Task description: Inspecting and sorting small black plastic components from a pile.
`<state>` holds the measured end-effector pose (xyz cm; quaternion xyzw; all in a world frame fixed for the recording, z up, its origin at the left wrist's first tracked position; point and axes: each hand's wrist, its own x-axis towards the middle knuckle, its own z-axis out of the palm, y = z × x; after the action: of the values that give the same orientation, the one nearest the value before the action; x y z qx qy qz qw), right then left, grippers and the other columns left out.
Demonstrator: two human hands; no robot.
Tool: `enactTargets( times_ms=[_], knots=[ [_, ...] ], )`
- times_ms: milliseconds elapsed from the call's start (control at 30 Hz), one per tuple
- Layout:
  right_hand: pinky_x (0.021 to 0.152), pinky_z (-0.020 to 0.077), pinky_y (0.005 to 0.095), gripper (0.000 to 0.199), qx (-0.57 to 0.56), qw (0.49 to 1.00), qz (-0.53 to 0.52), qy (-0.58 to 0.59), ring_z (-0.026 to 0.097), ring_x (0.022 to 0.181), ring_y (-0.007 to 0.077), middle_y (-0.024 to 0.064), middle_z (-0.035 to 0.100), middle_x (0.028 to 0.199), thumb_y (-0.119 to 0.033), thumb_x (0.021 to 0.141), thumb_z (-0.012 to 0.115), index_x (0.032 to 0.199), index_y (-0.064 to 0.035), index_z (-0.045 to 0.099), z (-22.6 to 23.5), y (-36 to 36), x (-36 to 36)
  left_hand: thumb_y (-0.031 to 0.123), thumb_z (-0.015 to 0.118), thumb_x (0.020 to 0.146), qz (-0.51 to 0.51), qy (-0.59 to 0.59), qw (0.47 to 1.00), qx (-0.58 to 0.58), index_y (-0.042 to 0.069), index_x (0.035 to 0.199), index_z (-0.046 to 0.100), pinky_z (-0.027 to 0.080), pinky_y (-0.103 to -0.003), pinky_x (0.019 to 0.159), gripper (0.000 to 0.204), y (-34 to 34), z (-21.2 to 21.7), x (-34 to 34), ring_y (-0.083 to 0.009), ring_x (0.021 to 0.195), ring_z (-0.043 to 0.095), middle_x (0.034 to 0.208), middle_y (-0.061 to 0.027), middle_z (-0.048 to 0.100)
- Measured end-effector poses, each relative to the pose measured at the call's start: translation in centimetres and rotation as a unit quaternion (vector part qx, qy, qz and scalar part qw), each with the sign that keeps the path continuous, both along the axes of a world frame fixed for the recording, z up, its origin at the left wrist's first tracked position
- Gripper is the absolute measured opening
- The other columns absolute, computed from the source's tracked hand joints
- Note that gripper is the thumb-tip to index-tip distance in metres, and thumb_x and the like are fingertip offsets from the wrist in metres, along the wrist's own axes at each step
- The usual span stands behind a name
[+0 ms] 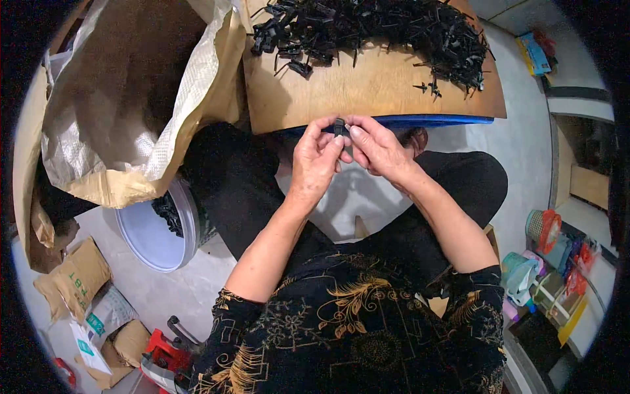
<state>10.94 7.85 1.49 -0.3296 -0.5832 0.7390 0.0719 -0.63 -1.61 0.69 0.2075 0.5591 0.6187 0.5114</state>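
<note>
In the head view, the left hand (315,156) and the right hand (379,146) meet just short of the wooden board's near edge, fingers curled. Between their fingertips is a small black part (339,127); the left hand pinches it between thumb and forefinger, while the right thumb and forefinger close in at its right side. How firmly the right fingers grip is too small to tell.

Directly beyond the hands lies the wooden board (315,98), with a blue strip (426,120) along its near edge. On its far side, well apart from the hands, spreads a heap of black parts (374,33); a few loose black pieces (430,88) lie nearer, ahead and to the right of the right hand.

To the left of the left hand, a big open sack (190,115) stands with its mouth facing up. Nearer the body than the sack, and also left of the hands, is a round white tub (189,226) holding more black parts (168,213). Farther left and nearer the body lies a brown paper package (75,279).
</note>
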Motion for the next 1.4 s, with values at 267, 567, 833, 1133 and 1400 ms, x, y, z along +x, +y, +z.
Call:
enactTargets(
  times_ms=[267,567,833,1133,1400],
  knots=[
    [0.043,0.0270,0.0150,0.035,0.012,1.000,-0.010,-0.016,0.037,0.053,0.0001,-0.0045,0.049,0.071,-0.026,0.094,0.042,0.122,-0.0054,0.042,0.0,-0.4,-0.8,0.002,0.051,0.086,0.024,0.028,0.999,-0.025,0.001,0.116,0.048,0.042,-0.017,0.049,0.031,0.6,0.5,0.1,-0.0047,0.064,0.055,0.082,-0.0031,0.060],
    [0.043,0.0258,0.0160,0.034,-0.037,0.998,-0.058,-0.011,0.034,0.052,0.0002,-0.0064,0.045,0.067,-0.024,0.093,0.043,0.121,-0.0057,0.043,-0.2,-0.5,-1.5,0.002,0.055,0.083,0.046,0.090,0.994,-0.042,0.001,0.111,0.055,0.046,-0.020,0.054,0.028,0.9,-1.1,0.5,-0.0045,0.066,0.055,0.083,-0.0032,0.061],
    [0.054,0.0367,0.0196,0.030,0.099,0.995,-0.014,-0.007,0.042,0.062,0.0040,-0.0029,0.049,0.072,-0.020,0.093,0.044,0.116,-0.0023,0.047,-5.2,0.3,-1.7,-0.001,0.054,0.080,0.069,0.319,0.944,-0.050,0.002,0.106,0.056,0.049,-0.027,0.060,0.026,1.0,-2.3,0.9,-0.0134,0.066,0.061,0.079,-0.0102,0.063],
    [0.067,0.0411,0.0235,0.034,0.187,0.979,0.024,-0.082,0.049,0.072,0.0097,0.0028,0.054,0.078,-0.027,0.091,0.048,0.110,0.0004,0.049,-1.2,1.4,0.1,0.005,0.045,0.089,0.049,-0.031,0.998,0.024,0.008,0.123,0.032,0.046,-0.019,0.055,0.036,1.0,0.1,-1.0,-0.0124,0.071,0.061,0.090,-0.0117,0.063],
    [0.041,0.0256,0.0148,0.018,-0.014,0.998,-0.002,0.068,0.039,0.048,0.0003,-0.0046,0.053,0.070,-0.026,0.090,0.052,0.096,-0.0084,0.054,1.5,1.0,1.4,0.008,0.052,0.087,0.023,-0.258,0.964,0.065,0.006,0.120,0.038,0.051,-0.023,0.057,0.036,-0.2,-0.1,-1.4,-0.0178,0.069,0.062,0.094,-0.0150,0.059]
  ],
)
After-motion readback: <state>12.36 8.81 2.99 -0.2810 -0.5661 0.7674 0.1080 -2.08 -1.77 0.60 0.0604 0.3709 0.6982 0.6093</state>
